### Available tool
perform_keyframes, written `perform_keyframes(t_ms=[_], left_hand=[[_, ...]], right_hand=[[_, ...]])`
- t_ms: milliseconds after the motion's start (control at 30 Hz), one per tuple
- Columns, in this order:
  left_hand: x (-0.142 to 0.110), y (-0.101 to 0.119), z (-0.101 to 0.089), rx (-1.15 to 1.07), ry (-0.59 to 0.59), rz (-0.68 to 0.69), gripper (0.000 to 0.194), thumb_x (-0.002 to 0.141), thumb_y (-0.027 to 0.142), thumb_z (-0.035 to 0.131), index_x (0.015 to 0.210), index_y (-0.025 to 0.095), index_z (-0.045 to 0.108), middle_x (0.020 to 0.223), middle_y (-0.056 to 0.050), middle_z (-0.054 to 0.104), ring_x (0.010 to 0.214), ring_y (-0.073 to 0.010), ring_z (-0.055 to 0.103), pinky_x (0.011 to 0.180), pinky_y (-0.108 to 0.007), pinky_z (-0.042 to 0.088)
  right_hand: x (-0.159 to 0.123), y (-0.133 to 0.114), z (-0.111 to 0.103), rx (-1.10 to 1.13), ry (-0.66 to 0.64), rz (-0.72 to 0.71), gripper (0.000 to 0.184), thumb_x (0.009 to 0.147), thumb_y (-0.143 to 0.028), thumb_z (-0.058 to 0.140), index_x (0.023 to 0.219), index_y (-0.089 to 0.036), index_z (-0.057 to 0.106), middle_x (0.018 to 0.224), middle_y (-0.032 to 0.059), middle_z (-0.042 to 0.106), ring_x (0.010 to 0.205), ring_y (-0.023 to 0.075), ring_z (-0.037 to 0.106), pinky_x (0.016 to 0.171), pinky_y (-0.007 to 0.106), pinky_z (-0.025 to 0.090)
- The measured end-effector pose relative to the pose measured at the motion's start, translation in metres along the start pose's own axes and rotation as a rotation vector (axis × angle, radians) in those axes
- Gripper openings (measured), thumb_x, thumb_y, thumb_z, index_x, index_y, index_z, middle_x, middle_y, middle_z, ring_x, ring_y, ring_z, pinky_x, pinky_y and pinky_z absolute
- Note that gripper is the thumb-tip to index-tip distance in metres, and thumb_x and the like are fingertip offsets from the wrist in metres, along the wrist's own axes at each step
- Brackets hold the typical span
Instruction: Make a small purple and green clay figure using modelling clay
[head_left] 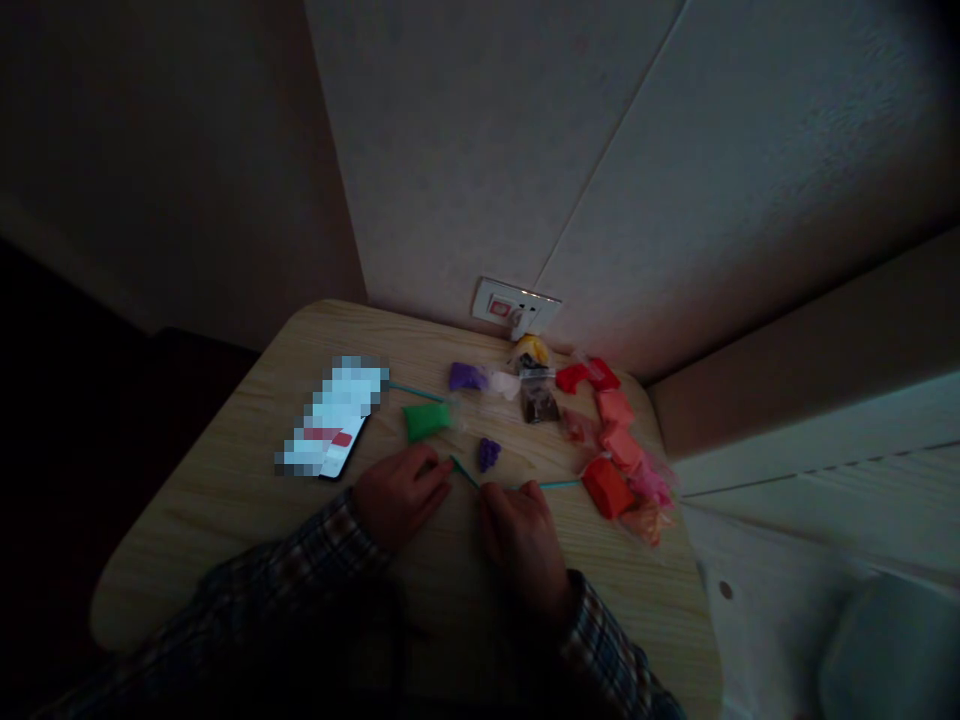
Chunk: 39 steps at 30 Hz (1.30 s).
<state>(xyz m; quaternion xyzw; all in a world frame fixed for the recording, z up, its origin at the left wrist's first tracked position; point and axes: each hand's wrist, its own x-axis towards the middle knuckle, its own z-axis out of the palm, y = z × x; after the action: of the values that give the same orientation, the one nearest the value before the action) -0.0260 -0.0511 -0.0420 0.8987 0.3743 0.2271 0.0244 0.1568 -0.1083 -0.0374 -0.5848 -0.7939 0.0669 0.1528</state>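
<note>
at the left of the wooden table (214, 500) lies a lit phone (341, 415), its screen blurred out. next comes the left hand (401, 495), palm down near the table top, fingers bent together; i cannot tell whether anything is pinched between them. just beyond it sits a green packet (426, 421), with a thin rod (417, 392) lying behind it.

between the hands a thin stick (466, 473) slants toward the left fingers, its near end held by the right hand (521, 535), whose thumb and fingers are closed on it. it is probably light and fairly stiff, perhaps smooth enough to roll in the fingers; a pinch near the middle would steady it, leaving the tip free. just past the stick is a bumpy purple lump (489, 454), resting on the table, touched by neither hand. it looks like soft clay, light and easily dented, so it would want a loose hold at its sides.

right of the right hand, a teal length (561, 484) runs toward an orange-red packet (608, 487); whether it joins the held stick is hidden.
</note>
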Motion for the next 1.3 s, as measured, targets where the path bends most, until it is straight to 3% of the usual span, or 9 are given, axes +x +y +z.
perform_keyframes(t_ms=[200,533,800,1133,1300], left_hand=[[-0.0003,0.0008,0.0019,0.025,0.014,0.002,0.020,0.089,0.023,0.049,0.098,0.017,0.066,0.086,-0.007,0.065,0.071,-0.0166,0.062,0.062,-0.027,0.050],[0.0016,0.0003,0.0001,-0.007,-0.021,-0.002,0.020,0.089,0.023,0.049,0.097,0.017,0.066,0.084,-0.006,0.065,0.071,-0.0159,0.062,0.063,-0.025,0.050],[-0.0001,-0.0003,-0.0002,-0.060,0.018,-0.031,0.020,0.090,0.025,0.049,0.096,0.016,0.066,0.087,-0.006,0.066,0.072,-0.0159,0.063,0.064,-0.025,0.049],[0.0009,0.0005,-0.0025,-0.034,0.071,0.028,0.024,0.091,0.024,0.047,0.085,0.017,0.068,0.079,-0.004,0.067,0.067,-0.0143,0.062,0.060,-0.025,0.049],[0.0015,0.0004,-0.0020,-0.020,0.125,0.048,0.024,0.090,0.024,0.047,0.081,0.017,0.068,0.077,-0.004,0.067,0.064,-0.0138,0.062,0.060,-0.024,0.049]], right_hand=[[0.0011,-0.0046,-0.0028,-0.019,-0.014,-0.024,0.018,0.082,-0.005,0.043,0.075,-0.021,0.048,0.058,-0.0007,0.061,0.053,0.0164,0.054,0.071,0.031,0.034],[-0.0024,0.0009,0.0028,-0.020,0.132,0.019,0.024,0.089,-0.010,0.037,0.070,-0.023,0.046,0.053,-0.0018,0.056,0.052,0.0170,0.052,0.068,0.032,0.032],[-0.0005,0.0022,-0.0030,0.025,0.102,0.008,0.025,0.091,-0.014,0.037,0.069,-0.021,0.047,0.055,-0.0010,0.057,0.053,0.0155,0.052,0.066,0.030,0.029],[-0.0023,0.0033,-0.0006,-0.002,0.133,0.035,0.025,0.091,-0.014,0.037,0.069,-0.020,0.048,0.053,-0.0011,0.055,0.051,0.0159,0.051,0.066,0.030,0.029],[-0.0019,0.0017,-0.0031,0.052,0.086,-0.023,0.024,0.090,-0.013,0.039,0.069,-0.020,0.047,0.056,-0.0017,0.057,0.053,0.0146,0.052,0.068,0.028,0.029]])
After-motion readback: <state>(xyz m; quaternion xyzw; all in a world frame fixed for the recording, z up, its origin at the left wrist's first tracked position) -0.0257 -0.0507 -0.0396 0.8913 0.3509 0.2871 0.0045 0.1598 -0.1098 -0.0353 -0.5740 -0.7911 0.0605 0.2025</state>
